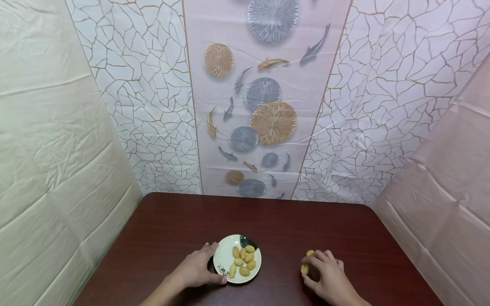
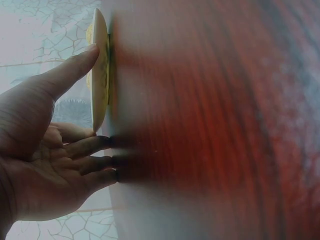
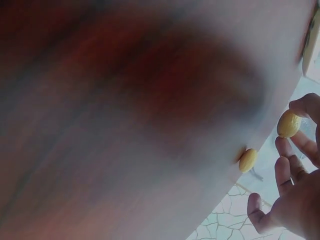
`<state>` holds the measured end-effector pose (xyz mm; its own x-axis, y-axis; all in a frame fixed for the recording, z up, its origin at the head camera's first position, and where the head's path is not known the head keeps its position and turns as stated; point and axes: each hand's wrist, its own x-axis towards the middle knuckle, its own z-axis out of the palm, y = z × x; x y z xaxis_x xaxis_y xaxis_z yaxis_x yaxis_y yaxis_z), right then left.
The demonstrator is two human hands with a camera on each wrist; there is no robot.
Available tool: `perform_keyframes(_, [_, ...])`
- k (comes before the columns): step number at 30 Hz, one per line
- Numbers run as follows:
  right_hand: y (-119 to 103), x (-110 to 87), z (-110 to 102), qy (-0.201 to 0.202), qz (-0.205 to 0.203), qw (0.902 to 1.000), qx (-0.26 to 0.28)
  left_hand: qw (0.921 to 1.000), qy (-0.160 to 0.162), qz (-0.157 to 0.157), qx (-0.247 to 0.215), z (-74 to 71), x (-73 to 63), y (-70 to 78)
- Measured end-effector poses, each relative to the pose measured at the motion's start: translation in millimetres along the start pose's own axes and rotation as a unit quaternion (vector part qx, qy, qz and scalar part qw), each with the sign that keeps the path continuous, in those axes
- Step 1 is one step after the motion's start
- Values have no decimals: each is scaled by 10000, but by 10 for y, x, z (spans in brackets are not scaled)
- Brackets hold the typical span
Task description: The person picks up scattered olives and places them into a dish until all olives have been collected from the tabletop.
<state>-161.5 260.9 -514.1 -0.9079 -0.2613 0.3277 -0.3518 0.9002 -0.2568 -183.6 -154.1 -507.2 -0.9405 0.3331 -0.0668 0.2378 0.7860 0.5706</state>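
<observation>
A round white plate with a dark patch on its rim bears several small yellow oval fruits. At its left side my left hand holds the rim, thumb at the near edge and fingers at the left edge. The left wrist view shows the thumb against the plate's side. To the right of the plate, my right hand pinches one yellow oval fruit between thumb and fingertips. Another such fruit lies on the table just beyond these fingers, partly covered by them in the head view.
Both hands are over a dark red-brown wooden table with rounded far corners. Behind it hangs a patterned cloth with fish and round motifs. Pale cloth walls close in the left and right sides.
</observation>
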Motion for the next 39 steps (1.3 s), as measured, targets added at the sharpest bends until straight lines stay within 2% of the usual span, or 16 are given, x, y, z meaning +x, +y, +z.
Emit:
perform_keyframes(4, [-77,63,21,68,-22,9998,200,10000,10,0,7,-4,2,4])
perform_keyframes(14, [-255,191,76,656,-724,9946,336,10000,23,48,1,8,6,1])
perform_keyframes(25, [-417,319,107,555,-908,9932,472,10000,8,14,17,12,10,-5])
perform_keyframes(34, [-544,425,137,907,-1277,9865,482,10000,7,-3,21,19,8,-13])
perform_keyframes(39, [-619,485,151,820,-1255,9869,593,10000,14,-3,10,13,3,-13])
